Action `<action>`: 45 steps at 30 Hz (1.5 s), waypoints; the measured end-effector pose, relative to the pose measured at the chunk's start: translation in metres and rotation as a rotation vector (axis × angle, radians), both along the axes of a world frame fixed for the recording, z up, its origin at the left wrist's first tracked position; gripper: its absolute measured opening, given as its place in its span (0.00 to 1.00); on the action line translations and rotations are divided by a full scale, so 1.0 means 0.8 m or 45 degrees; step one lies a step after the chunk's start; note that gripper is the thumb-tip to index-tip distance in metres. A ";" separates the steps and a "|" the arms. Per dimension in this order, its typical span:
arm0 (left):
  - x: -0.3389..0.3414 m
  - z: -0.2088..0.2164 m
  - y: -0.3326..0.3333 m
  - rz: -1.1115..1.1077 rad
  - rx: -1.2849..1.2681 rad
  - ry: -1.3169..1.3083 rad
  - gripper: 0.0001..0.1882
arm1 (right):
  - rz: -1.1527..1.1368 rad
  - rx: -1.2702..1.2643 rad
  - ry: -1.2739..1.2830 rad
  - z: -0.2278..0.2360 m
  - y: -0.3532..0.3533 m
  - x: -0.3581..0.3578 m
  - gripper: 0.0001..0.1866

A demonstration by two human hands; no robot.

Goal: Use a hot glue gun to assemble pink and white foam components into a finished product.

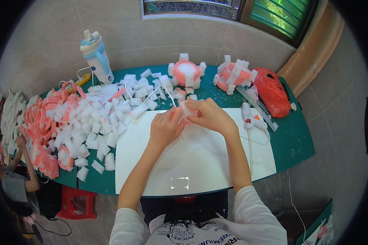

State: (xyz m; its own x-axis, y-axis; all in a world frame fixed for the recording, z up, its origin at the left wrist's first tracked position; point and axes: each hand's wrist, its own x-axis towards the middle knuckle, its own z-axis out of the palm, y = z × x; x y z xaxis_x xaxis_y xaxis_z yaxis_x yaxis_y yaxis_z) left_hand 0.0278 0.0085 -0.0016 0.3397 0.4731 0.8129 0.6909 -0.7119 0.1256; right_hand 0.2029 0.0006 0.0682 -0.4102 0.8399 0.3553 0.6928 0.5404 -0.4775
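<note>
My left hand is closed around the edge of a small pink foam piece above the white board. With its thumb and fingers, my right hand pinches a white foam block against that pink piece. My fingers hide much of both, so how they join cannot be seen. Just beyond my hands lie loose white foam blocks in a wide heap. To the right of my right hand, a white glue gun rests on the board with its cord looped.
Pink foam rings pile up at the left. Two pink rings with white blocks, one round and one beside it, stand at the back. A red plastic bag and a bottle flank them. Another person's arm shows far left.
</note>
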 end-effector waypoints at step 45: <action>-0.001 0.001 -0.001 -0.016 0.006 -0.004 0.14 | 0.015 -0.079 0.042 0.006 0.001 -0.001 0.25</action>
